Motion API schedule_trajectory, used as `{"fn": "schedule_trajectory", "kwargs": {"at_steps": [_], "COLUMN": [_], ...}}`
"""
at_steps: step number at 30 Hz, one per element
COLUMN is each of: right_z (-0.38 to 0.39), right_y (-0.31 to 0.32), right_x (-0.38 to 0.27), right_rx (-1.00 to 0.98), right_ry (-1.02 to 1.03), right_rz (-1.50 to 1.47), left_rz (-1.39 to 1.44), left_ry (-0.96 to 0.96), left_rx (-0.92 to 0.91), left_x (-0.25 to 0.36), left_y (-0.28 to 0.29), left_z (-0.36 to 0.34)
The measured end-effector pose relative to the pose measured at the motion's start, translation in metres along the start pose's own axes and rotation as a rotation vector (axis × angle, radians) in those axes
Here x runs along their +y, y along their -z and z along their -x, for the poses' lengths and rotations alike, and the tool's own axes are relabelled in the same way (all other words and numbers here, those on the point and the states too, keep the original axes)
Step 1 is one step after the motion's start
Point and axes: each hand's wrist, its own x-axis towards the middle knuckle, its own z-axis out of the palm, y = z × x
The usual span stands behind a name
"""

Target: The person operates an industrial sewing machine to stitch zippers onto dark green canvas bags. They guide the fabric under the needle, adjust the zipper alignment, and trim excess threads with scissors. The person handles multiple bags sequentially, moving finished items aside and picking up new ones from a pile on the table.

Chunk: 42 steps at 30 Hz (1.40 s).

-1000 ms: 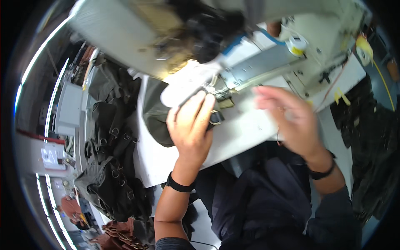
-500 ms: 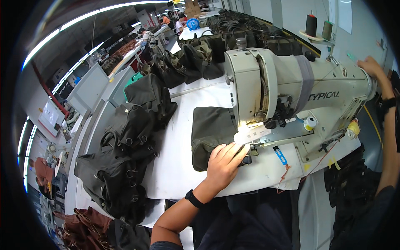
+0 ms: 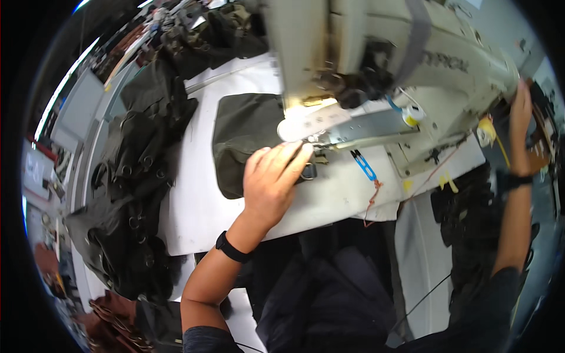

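Observation:
A dark olive fabric bag [image 3: 238,132] lies under the head of a pale sewing machine [image 3: 376,65]. My left hand [image 3: 271,182] is closed on the bag's near right part beside the needle area, fingers pointing at the presser foot; its thumb is hidden. A metal ring [image 3: 308,171] shows just right of my fingertips. A pale strip-like plate [image 3: 312,122] lies across the sewing spot, lit by the machine's lamp. My right hand [image 3: 521,109] is raised against the wheel end of the machine, blurred, so its finger grip is unclear.
Finished-looking dark bags [image 3: 126,165] line the table's left side, and others [image 3: 206,41] stand behind. A blue thread snipper [image 3: 365,166] with an orange cord lies right of the bag. Brown bags [image 3: 112,320] sit low left. Dark bags [image 3: 465,223] hang at right.
The whole view has shifted, so the machine and bag appear further left and higher. My left hand stays at the same spot on the bag. My right hand has moved down along the wheel end.

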Motion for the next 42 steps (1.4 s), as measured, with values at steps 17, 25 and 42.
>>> {"fn": "schedule_trajectory", "kwargs": {"at_steps": [17,25,42], "right_z": [0.028,0.055,0.043], "right_y": [-0.034,-0.051,-0.029], "right_x": [-0.095,-0.099,-0.01], "right_rx": [0.25,0.254,0.083], "right_ry": [-0.459,-0.698,-0.328], "right_rz": [-0.062,-0.317,0.288], "left_rz": [-0.114,-0.101,-0.064], "left_ry": [-0.086,-0.111,-0.083], "left_rx": [-0.021,-0.042,-0.048], "left_x": [-0.008,-0.007,-0.006], "left_y": [-0.002,0.003,0.001], "left_z": [0.001,-0.008,-0.009]}}
